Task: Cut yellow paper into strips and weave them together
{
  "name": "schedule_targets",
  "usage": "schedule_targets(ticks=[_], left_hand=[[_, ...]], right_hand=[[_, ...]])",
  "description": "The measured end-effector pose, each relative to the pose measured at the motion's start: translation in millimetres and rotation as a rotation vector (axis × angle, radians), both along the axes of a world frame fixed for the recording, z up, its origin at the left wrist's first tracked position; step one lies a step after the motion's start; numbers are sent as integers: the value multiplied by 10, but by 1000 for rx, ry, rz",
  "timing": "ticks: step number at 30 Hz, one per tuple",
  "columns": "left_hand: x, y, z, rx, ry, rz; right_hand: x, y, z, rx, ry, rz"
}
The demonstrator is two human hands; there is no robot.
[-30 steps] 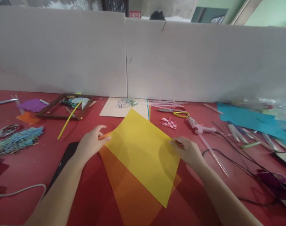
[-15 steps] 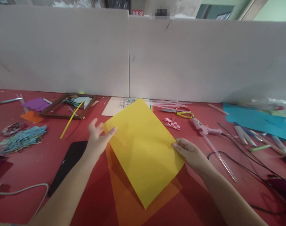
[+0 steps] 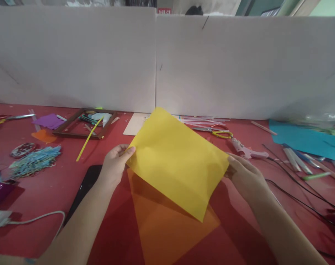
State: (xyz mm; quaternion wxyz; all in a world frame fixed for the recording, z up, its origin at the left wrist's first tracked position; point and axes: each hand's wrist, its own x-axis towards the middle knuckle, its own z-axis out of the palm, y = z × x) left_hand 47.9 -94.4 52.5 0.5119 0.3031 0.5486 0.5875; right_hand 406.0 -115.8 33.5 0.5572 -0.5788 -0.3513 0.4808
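Note:
A yellow sheet of paper [image 3: 175, 158] is held up between my two hands, slightly bent and turned at an angle. My left hand [image 3: 116, 162] pinches its left edge, thumb on top. At the right corner my right hand [image 3: 243, 175] grips the sheet with thumb and fingers. Beneath it an orange sheet of paper [image 3: 167, 228] lies on the red table, partly covered by the yellow one. A black phone-like slab [image 3: 86, 187] lies under my left forearm.
Behind stands a white panel [image 3: 73, 55]. To the left are a brown frame [image 3: 73, 134], a bundle of blue strips [image 3: 37, 162] and a white charger [image 3: 0, 221]. To the right are yellow-handled scissors [image 3: 222, 135], a pink glue gun [image 3: 247, 151] with black cable, and blue sheets [image 3: 302, 138].
My left hand has closed on the yellow sheet's left edge. The sheet has turned, its lower corner swinging right. My right hand has shifted right, and the view has moved slightly.

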Motion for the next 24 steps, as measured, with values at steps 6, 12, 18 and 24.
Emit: schedule_targets(ticks=[6,12,18,24], left_hand=[[33,23,25,2,-152,22],[33,-10,39,39,-5,-65],[129,-86,108,-122,-232,-329],[200,-145,19,-179,159,-422]], right_hand=[[-84,-53,26,-30,-5,152],[-133,-71,24,-67,-101,93],[-83,-57,66,-191,-138,219],[53,-72,170,-317,-148,104]])
